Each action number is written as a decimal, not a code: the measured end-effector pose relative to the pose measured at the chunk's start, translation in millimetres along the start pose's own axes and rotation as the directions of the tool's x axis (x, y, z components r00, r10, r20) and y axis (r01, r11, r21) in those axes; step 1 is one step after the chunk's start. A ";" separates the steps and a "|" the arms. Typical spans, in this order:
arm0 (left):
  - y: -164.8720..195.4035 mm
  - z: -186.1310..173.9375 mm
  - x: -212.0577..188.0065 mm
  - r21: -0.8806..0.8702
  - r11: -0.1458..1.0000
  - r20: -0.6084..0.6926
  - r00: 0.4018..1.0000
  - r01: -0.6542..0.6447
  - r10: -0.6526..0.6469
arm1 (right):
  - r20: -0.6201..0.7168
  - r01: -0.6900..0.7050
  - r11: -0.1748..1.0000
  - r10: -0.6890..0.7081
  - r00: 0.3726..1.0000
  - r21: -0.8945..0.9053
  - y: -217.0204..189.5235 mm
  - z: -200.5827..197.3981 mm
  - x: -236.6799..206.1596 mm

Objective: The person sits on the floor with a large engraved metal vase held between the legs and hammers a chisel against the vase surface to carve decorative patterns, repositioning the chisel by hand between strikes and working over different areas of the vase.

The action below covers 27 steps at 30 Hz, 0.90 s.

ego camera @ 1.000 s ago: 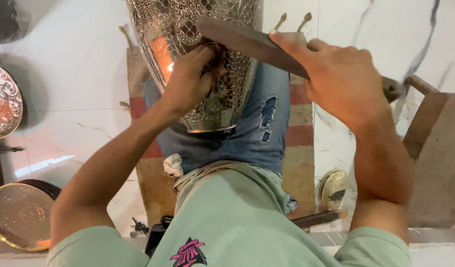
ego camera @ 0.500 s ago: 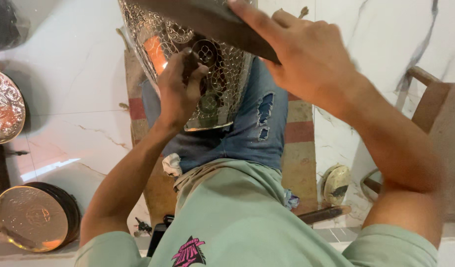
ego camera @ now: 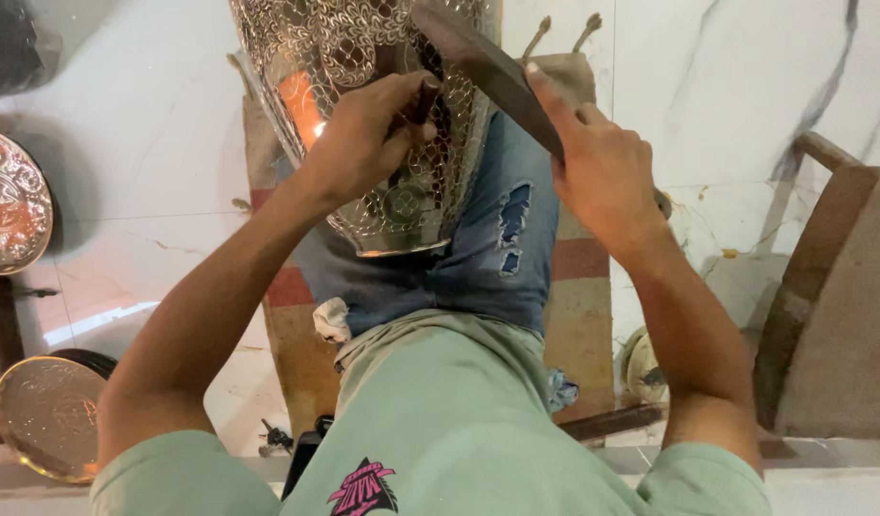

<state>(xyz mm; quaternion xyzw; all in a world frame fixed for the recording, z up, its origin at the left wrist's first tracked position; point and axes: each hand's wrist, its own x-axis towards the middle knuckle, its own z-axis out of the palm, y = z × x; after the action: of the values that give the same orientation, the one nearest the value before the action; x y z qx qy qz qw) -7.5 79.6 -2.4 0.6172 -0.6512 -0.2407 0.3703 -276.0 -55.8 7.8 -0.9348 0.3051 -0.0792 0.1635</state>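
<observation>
An engraved metal vessel (ego camera: pixel 363 115) is being steadied on the lap, over torn blue jeans (ego camera: pixel 497 239). A thin punch (ego camera: pixel 423 97) is being gripped by the left hand (ego camera: pixel 368 134), its fingers (ego camera: pixel 401 100) closed around it, the tip against the patterned surface. A dark flat hammer (ego camera: pixel 488 67) is being held above it by the right hand (ego camera: pixel 597 167). Two decorated round plates (ego camera: pixel 10 205) (ego camera: pixel 43 416) are lying on the marble floor (ego camera: pixel 153 143) at the left.

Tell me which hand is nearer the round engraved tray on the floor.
Left. The left hand grips a punch on the metal vessel, nearer the tray; the right hand is farther off.
</observation>
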 end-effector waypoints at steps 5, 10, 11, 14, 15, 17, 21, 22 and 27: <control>-3.1 -1.0 1.2 0.072 0.995 0.008 0.998 -0.069 0.069 | -0.205 0.104 0.821 0.017 0.979 0.562 6.1 -3.8 -8.3; -8.1 -4.3 8.9 0.023 0.994 0.158 0.982 -0.104 0.099 | -0.083 -0.104 0.911 0.149 0.985 0.399 5.8 -10.8 -20.0; -8.4 -3.2 13.2 0.033 0.984 0.190 0.968 -0.173 0.164 | -0.049 -0.170 0.783 0.247 0.968 0.599 5.0 -4.2 -25.0; -10.2 -3.7 30.1 0.020 0.955 0.328 0.904 -0.297 0.275 | -0.255 0.009 0.915 0.103 0.961 0.404 1.4 25.8 -50.6; -10.9 -4.2 37.2 -0.010 0.956 0.392 0.878 -0.295 0.275 | -0.250 -0.048 0.903 0.169 0.954 0.428 -0.5 38.3 -60.5; -9.2 0.4 45.8 -0.047 0.951 0.495 0.820 -0.305 0.288 | -0.220 -0.159 0.869 0.289 0.932 0.469 -8.4 64.9 -83.5; -8.1 2.8 66.2 -0.066 0.953 0.698 0.670 -0.295 0.255 | -0.203 -0.329 0.741 0.527 0.825 0.586 -31.3 115.9 -113.9; -6.9 4.1 66.3 -0.076 0.965 0.744 0.630 -0.251 0.222 | -0.170 -0.399 0.755 0.550 0.818 0.521 -35.5 122.1 -121.7; -4.7 4.5 54.7 -0.031 0.945 0.642 0.718 -0.325 0.268 | -0.228 -0.266 0.766 0.470 0.853 0.585 -34.8 117.9 -124.2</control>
<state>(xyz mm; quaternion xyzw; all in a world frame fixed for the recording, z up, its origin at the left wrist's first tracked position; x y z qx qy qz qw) -6.1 24.6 1.3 0.4010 -0.8375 -0.3460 0.1346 -327.3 75.1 -95.9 -0.7406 0.4758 -0.2970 0.3700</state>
